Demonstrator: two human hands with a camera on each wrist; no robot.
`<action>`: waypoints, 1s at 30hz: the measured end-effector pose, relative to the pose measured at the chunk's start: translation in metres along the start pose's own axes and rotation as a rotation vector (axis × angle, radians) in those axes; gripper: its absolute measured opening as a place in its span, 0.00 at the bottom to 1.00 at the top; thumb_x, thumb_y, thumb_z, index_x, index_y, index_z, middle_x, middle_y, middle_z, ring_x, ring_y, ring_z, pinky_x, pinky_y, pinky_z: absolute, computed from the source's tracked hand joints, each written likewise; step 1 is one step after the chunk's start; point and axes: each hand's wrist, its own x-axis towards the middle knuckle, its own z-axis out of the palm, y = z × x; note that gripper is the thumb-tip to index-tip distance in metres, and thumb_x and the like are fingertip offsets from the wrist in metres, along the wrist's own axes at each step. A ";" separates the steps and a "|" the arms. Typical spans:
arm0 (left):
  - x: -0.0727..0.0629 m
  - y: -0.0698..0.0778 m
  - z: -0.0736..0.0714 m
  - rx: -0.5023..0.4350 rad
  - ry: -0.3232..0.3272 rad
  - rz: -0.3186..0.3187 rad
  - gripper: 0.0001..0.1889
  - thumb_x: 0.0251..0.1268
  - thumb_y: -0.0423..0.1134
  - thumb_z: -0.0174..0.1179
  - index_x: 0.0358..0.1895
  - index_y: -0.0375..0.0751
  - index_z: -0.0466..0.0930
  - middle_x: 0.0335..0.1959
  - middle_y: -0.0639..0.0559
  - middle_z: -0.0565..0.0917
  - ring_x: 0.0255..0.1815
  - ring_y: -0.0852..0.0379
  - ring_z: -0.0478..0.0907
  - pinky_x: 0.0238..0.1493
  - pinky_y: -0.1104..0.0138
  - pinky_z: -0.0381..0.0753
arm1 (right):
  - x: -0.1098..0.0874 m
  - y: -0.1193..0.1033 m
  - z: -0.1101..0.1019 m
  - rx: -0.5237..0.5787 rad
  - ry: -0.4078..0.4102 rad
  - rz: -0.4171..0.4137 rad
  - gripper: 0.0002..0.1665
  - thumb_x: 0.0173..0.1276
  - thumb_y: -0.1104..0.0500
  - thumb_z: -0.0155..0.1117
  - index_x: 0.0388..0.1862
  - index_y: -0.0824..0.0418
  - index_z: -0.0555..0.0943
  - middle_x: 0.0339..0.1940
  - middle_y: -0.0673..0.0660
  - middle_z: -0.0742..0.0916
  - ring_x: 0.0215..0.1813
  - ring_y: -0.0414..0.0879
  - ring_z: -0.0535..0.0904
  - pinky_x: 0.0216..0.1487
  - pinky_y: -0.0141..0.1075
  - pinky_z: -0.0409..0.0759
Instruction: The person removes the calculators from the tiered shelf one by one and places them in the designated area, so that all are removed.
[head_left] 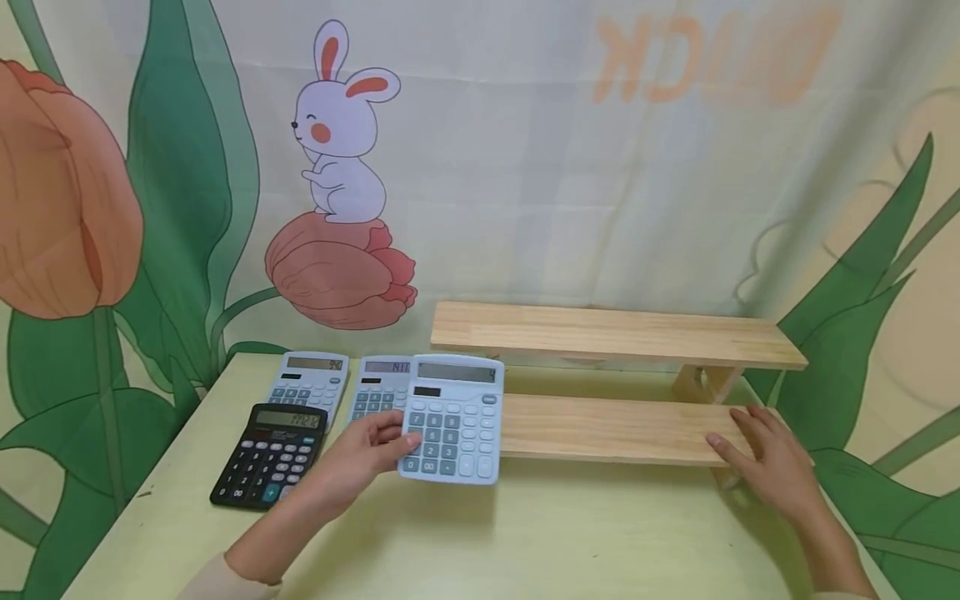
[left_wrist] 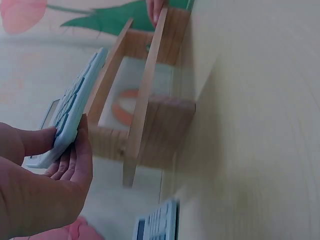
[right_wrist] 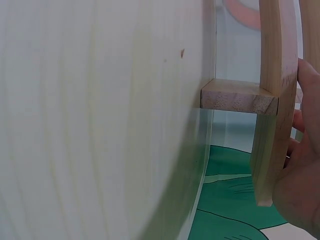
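A light blue calculator is held up off the table in front of the wooden shelf's left part. My left hand pinches its lower left edge, thumb on the key side and fingers behind, as the left wrist view shows. Its display reads a single digit. On the right, my right hand rests on the right end of the shelf's lower board, fingers spread over the top. In the right wrist view that hand lies against the board.
Left on the table stand a black calculator, a light blue one behind it, and another partly hidden by the held one. The shelf's upper board runs behind the lower one. A printed curtain hangs at the back.
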 end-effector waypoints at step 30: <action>-0.015 -0.051 -0.082 0.294 0.200 -0.181 0.24 0.82 0.35 0.58 0.69 0.18 0.68 0.48 0.42 0.87 0.43 0.55 0.83 0.40 0.66 0.84 | 0.001 -0.001 -0.001 -0.019 0.000 0.009 0.42 0.78 0.43 0.65 0.74 0.75 0.72 0.76 0.82 0.67 0.78 0.82 0.56 0.65 0.82 0.57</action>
